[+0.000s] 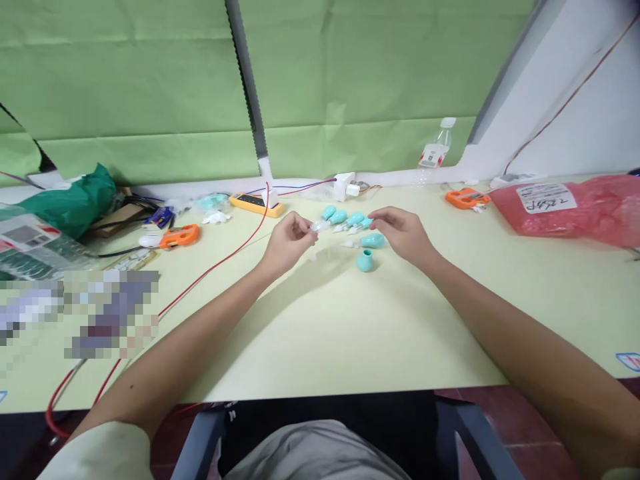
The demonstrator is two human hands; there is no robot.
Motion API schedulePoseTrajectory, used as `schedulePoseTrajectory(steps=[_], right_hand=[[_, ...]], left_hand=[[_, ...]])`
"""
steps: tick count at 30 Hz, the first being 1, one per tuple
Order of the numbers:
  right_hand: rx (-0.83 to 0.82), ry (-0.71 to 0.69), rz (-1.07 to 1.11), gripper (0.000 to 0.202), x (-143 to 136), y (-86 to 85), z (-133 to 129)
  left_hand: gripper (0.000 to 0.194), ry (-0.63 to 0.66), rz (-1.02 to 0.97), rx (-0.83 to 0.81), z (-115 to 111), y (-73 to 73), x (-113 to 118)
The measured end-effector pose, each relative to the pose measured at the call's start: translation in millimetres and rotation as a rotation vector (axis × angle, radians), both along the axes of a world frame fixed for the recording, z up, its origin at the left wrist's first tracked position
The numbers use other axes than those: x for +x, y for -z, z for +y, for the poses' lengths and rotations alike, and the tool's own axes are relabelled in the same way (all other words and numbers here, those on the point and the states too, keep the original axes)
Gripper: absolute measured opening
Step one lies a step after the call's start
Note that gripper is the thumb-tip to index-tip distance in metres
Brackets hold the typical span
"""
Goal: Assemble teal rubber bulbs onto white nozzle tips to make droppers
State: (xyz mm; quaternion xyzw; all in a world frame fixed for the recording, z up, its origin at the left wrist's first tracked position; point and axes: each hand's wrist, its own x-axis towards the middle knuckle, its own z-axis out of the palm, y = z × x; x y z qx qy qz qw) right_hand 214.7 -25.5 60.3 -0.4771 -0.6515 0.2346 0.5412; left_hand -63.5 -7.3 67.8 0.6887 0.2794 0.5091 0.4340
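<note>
Tabletop (350, 340) in pale yellow, seen from the head camera, and the landmark on it is a small teal bulb (365, 262), upright, its round dark mouth facing up. Nearer than that bulb the surface runs unbroken to the front edge (320, 393), so there's generous room to move on this side! Well beyond the bulb the top stops at a white ledge (395, 178) below green sheeting (400, 67), with a white plug (344, 187) beyond it and slightly left, and a yellow device (256, 204) farther left. A red cable (220, 265) sweeps past, well left of the bulb; well to its right sit an orange tool (467, 198) and a red plastic bag (565, 210). Tighter quarters just beyond the bulb, where a lying bulb (374, 241) points its whitish tip left, and past that comes a loose row of teal bulbs (355, 218), glossy, rounded, some with pale tips. Left hand (287, 243), beyond the bulb and to its left, has thumb and fingertips closed around a small clear piece (320, 227), see-through and held above the surface. Right hand (400, 230), beyond the bulb and to its right, bends its fingers down to the row's right end, fingertips bunched at a teal bulb there; whether they grip it, I cannot tell.
</note>
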Motion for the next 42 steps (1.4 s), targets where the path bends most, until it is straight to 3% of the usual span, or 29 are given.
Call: schedulePoseTrajectory(steps=[3, 7, 12, 17, 21, 24, 29, 34, 42], right_hand=[[0.02, 0.075, -0.021, 0.012, 12.2, 12.1, 0.3], [0.078, 0.108, -0.088, 0.014, 6.7, 15.8, -4.2], [0.152, 0.103, -0.08, 0.014, -10.9, 20.7, -18.1], [0.142, 0.133, 0.095, 0.017, -12.9, 25.2, -25.5], [0.132, 0.153, 0.078, 0.016, -8.9, 24.4, -23.6], [0.125, 0.147, 0.062, 0.017, -7.8, 25.6, -21.1], [0.121, 0.178, -0.012, 0.017, -8.7, 29.2, -21.7], [0.153, 0.229, -0.17, 0.016, -6.7, 26.6, -21.8], [0.265, 0.244, -0.314, 0.016, -0.2, 22.1, -17.4]], left_hand=[[0.032, 0.093, -0.098, -0.084, -5.8, 4.2, -5.8], [0.048, 0.17, -0.086, -0.058, -13.9, 3.9, -7.8], [0.032, 0.175, -0.109, -0.159, -19.9, 5.3, -7.2], [0.027, 0.169, -0.219, -0.321, -17.3, -1.9, -9.8], [0.038, 0.166, -0.282, -0.425, -11.1, -9.4, -15.0], [0.04, 0.128, -0.26, -0.439, -5.0, -7.3, -18.6], [0.029, 0.08, -0.126, -0.391, 5.5, -0.4, -26.0], [0.04, 0.042, -0.061, -0.246, 9.7, 6.5, -33.2], [0.019, -0.178, 0.455, 0.069, -2.5, 17.2, -42.7]])
